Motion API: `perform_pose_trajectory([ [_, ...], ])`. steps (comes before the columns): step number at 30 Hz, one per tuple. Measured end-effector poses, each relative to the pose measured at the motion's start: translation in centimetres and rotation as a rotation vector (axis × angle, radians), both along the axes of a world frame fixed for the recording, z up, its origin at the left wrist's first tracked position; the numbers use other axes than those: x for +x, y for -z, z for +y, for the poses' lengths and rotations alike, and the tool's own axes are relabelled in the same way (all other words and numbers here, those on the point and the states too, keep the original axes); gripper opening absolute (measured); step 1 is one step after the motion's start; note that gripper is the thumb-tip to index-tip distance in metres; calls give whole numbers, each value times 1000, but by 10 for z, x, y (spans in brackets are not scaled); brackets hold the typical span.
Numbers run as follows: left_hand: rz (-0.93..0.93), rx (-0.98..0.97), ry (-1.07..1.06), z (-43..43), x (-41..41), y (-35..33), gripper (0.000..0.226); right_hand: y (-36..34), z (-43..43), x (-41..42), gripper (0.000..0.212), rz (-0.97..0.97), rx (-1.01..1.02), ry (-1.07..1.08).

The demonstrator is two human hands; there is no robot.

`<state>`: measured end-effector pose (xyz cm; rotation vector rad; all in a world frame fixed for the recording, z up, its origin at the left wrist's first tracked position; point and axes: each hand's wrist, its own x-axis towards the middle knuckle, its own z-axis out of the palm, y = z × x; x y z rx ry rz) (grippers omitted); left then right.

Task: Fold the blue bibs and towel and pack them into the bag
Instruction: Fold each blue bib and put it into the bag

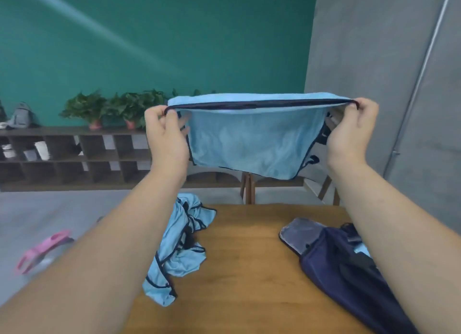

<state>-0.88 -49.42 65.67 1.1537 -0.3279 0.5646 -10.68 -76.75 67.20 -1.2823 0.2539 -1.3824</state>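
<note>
The left hand [166, 131] pinches one top corner of the light blue, navy-trimmed cloth bib [249, 144], which hangs at twelve o'clock above the brown wooden table [249, 258]. The right hand [349, 134] pinches the other. Hold that edge taut and level, then lay it flat beside the dark navy fabric bag [349, 271] at four o'clock.

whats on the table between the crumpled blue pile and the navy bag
Nothing: the head view shows only bare table wood between the pile and the bag. The bib hangs higher up, gripped by the left hand and right hand.
</note>
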Motion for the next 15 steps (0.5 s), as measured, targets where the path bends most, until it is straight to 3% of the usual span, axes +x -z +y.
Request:
perform_pose_trajectory([
  [4,163,95,-116,9,-43,123,11,120,28,-34,15,143,23,95],
  [9,483,389,-200,39,-86,282,9,289,49,-84,10,640,-13,83],
  [12,556,573,-194,58,-97,314,13,337,35,-95,7,886,-184,16],
  [15,531,733,-180,67,-92,321,9,345,16,-96,9,979,-356,-19],
])
